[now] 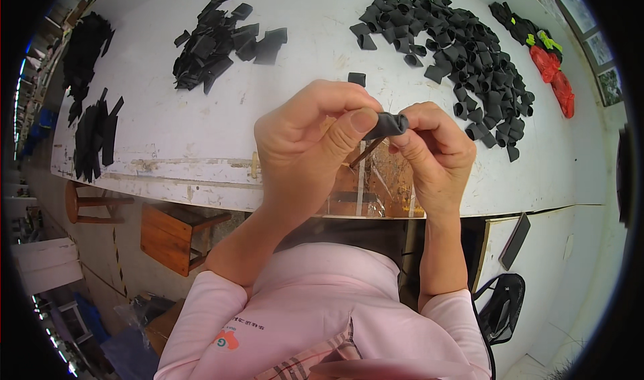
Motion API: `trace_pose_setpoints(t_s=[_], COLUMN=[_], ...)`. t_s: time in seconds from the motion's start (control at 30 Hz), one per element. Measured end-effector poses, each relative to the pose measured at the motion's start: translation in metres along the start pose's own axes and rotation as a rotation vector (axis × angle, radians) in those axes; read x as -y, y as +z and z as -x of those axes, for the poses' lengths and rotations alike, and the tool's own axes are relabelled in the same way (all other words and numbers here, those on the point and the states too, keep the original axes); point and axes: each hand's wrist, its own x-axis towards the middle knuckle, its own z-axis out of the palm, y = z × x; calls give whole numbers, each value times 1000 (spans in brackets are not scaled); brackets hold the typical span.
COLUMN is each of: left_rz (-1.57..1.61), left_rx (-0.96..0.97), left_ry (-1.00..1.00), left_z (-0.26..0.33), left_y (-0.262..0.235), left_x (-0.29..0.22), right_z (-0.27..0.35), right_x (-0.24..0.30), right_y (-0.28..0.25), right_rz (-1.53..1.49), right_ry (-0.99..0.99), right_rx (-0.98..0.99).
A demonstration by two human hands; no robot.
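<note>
A small black fabric tube (387,126) is held up between my two hands, above the front part of the white table. My left hand (312,135) pinches its left end between thumb and fingers. On its right end my right hand (436,145) has a closed pinch, and the edge there looks rolled or folded. Just behind the hands, one small black fabric piece (357,79) lies alone on the table. Part of the tube is covered by my fingers.
Many short black fabric loops (463,51) are heaped at the back right. Flat black pieces (208,44) form a pile at the back left, with more black strips (97,135) at the left edge. Red bundles (553,78) lie far right. A wooden stool (168,239) stands left.
</note>
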Motion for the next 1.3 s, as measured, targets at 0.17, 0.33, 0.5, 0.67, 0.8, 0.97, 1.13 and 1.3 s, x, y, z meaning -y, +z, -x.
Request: trace_pose_setpoints(t_s=[0.17,0.33,0.5,0.67,0.8,0.97,1.13,1.3], left_rz=[-6,-366,-444,-87,-338,-281,-315,-518], left_rx=[-1,96,10,-104,31,4,30,80], left_ry=[45,181,298,62,271,191,235,275], left_z=[-1,-7,0,4,-7,0,-7,-8], left_y=[2,1,-2,-2,0,0,4,-1], left_x=[0,-7,6,6,1,5,-9,2], right_z=[-5,-9,-7,-6,-13,-11,-16,-12], right_x=[6,16,3,26,28,9,17,3], right_y=[-5,-8,-14,-5,-11,-10,-10,-10], right_rz=[104,130,268,355,361,184,224,201], right_ry=[-136,-78,-129,-82,-160,-115,-254,-77], right_rx=[59,169,200,172,164,180,126,190])
